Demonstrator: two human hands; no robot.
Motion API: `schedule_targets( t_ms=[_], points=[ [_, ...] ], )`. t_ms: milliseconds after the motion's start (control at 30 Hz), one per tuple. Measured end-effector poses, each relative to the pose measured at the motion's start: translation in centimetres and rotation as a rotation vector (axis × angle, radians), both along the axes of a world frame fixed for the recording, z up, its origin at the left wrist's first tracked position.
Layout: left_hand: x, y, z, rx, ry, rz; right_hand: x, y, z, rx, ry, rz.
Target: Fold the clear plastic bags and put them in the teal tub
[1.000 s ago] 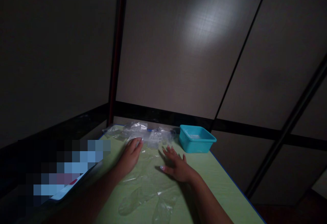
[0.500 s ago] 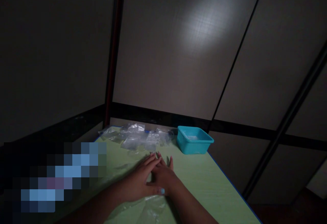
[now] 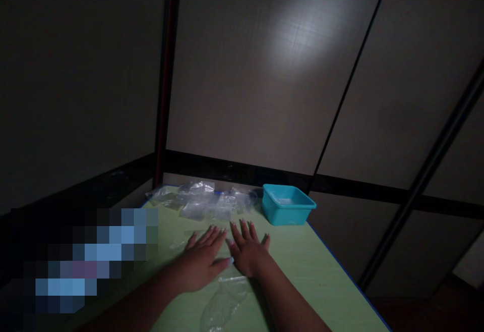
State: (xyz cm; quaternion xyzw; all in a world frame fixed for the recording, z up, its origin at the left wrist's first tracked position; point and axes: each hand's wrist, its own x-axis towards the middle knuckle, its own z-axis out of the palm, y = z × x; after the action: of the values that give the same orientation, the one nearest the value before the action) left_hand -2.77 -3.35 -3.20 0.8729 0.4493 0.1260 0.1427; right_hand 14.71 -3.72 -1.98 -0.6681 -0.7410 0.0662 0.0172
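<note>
Clear plastic film [image 3: 223,304] is now being partly covered, near side of the desk [image 3: 317,281], by left hand [image 3: 206,261] and right hand [image 3: 249,254], both spread wide; 1 turquoise tub [image 3: 289,216] is seen far right.

The head-worn camera looks forward and down over the hands [image 3: 200,264] and green table [image 3: 325,276] toward a panelled wall [image 3: 257,85].

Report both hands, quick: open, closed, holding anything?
Left hand: open, palm down at the clear plastic, gripping nothing visible.
Right hand: open, palm down beside the left, gripping nothing visible.
</note>
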Motion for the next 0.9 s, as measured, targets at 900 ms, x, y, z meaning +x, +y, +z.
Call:
schedule_targets(
  t_ms=[900],
  points=[
    [-0.7, -0.4, 0.9, -0.014, -0.077, -0.190, 0.3, 0.3, -0.4, -0.006, -0.039, -0.006]
  ],
)
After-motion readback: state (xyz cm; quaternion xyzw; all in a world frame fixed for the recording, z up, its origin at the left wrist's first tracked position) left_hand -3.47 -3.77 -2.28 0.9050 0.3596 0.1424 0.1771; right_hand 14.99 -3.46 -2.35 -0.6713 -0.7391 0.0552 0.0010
